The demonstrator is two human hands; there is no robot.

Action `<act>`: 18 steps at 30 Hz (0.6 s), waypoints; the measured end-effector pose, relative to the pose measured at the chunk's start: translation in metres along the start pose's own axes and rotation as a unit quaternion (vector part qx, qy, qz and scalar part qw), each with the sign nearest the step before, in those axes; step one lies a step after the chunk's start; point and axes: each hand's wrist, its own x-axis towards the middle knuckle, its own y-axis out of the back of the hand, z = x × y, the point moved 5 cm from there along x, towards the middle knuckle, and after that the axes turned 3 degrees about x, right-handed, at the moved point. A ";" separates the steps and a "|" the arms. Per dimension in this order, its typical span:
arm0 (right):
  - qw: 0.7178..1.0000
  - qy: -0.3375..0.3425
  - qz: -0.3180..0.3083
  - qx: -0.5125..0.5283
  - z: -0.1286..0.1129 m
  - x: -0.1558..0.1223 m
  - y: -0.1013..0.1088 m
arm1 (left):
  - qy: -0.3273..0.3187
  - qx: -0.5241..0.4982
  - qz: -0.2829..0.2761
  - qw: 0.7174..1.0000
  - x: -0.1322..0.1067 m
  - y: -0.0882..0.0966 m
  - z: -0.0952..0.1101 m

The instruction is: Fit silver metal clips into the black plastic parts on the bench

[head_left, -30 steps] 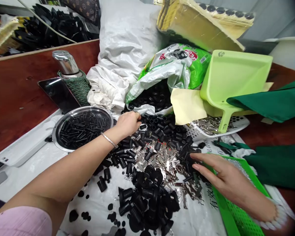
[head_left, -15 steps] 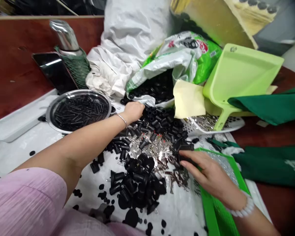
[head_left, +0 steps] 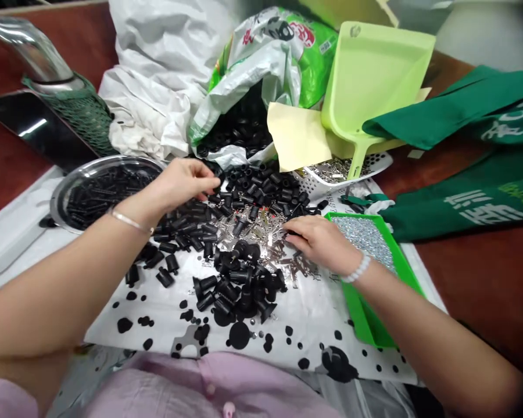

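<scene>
My left hand [head_left: 185,183] hangs with curled fingers at the far edge of a heap of black rubber sleeves [head_left: 257,186], close beside the steel dish [head_left: 100,164] of black cylinders. My right hand [head_left: 320,241] rests its fingertips among stamped silver metal pieces [head_left: 265,235] lying in the middle of the heap. Larger black flanged rubber parts [head_left: 235,284] lie nearer me on a white spotted sheet [head_left: 287,348]. Whatever lies inside either hand's fingers is hidden.
A green tray [head_left: 357,307] of glittering small parts lies right of my right hand. Behind the heap are a white perforated tray [head_left: 307,180], a bag of black rings [head_left: 235,125], a light-green dustpan [head_left: 370,75], a phone [head_left: 26,125] and a netted flask [head_left: 76,119].
The view has swung, shifting the scene left and up. My right hand has moved from the black pieces onto the silver pieces. My left hand stays at the heap's far edge.
</scene>
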 end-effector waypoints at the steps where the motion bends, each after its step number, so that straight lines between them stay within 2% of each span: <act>1: 1.000 0.008 -0.007 -0.016 -0.003 0.008 -0.004 | 0.017 -0.098 -0.024 0.995 -0.017 -0.001 -0.004; 3: 0.999 0.021 -0.016 -0.048 -0.009 0.021 -0.012 | 0.070 -0.245 -0.061 0.965 -0.052 -0.005 -0.016; 6: 0.995 0.040 -0.025 -0.089 -0.019 0.032 -0.017 | 0.127 -0.401 -0.106 0.901 -0.097 -0.020 -0.034; 9: 0.991 0.052 -0.034 -0.121 -0.026 0.034 -0.019 | 0.126 -0.518 -0.149 0.833 -0.126 -0.034 -0.045; 11: 0.988 0.051 -0.040 -0.138 -0.028 0.031 -0.020 | 0.120 -0.566 -0.168 0.798 -0.138 -0.040 -0.052; 13: 0.987 0.040 -0.044 -0.147 -0.027 0.026 -0.019 | 0.115 -0.598 -0.167 0.776 -0.146 -0.042 -0.057; 18: 0.991 -0.005 -0.026 -0.134 -0.013 0.011 -0.011 | 0.104 -0.637 -0.151 0.748 -0.154 -0.039 -0.064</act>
